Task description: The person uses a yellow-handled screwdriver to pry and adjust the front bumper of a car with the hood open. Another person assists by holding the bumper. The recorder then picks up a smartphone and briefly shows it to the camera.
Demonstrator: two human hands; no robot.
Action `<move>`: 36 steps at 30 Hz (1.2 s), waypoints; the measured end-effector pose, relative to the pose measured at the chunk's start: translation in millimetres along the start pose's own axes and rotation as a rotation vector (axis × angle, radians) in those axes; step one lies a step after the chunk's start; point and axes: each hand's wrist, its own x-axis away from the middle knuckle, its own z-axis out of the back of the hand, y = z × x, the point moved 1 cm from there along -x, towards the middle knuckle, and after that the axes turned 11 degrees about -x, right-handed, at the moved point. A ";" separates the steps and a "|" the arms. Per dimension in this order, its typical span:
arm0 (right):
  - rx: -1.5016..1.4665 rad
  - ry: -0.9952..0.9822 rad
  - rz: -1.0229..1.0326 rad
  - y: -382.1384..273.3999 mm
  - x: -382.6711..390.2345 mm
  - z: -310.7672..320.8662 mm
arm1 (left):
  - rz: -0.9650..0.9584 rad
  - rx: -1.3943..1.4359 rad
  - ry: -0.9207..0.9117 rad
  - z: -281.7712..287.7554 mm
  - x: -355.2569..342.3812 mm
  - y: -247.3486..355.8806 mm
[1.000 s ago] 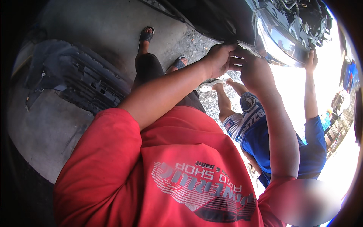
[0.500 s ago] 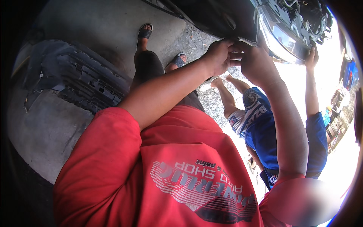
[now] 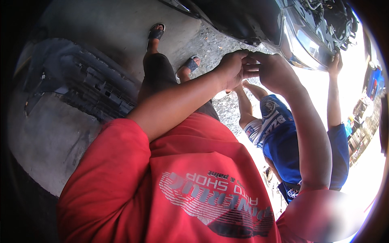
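Observation:
My left hand and my right hand meet just under the lower edge of a glossy black car body panel, beside a clear headlight. The fingertips of both are pressed together on something small that I cannot make out, with my right fingers reaching across toward my left thumb. A co-worker's hand is at the outer end of the headlight, near exposed metal parts and hoses.
A detached dark bumper lies on the concrete floor at left. My sandalled feet stand near gravel. A co-worker in blue is close at right, with a blue object and clutter behind.
Since half a second ago both my hands have moved slightly down from the panel's edge, still together. The car front sits a little higher and further right in view.

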 end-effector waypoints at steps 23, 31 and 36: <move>-0.158 0.486 -0.025 29.1 19.7 -58.2 | -0.900 -2.003 0.391 28.0 9.4 14.1; -0.222 0.529 0.026 45.0 25.2 -51.2 | -1.077 -1.911 0.427 27.0 3.3 15.9; -0.147 0.599 -0.005 36.2 15.9 -59.6 | -1.019 -1.872 0.494 23.5 -2.0 6.8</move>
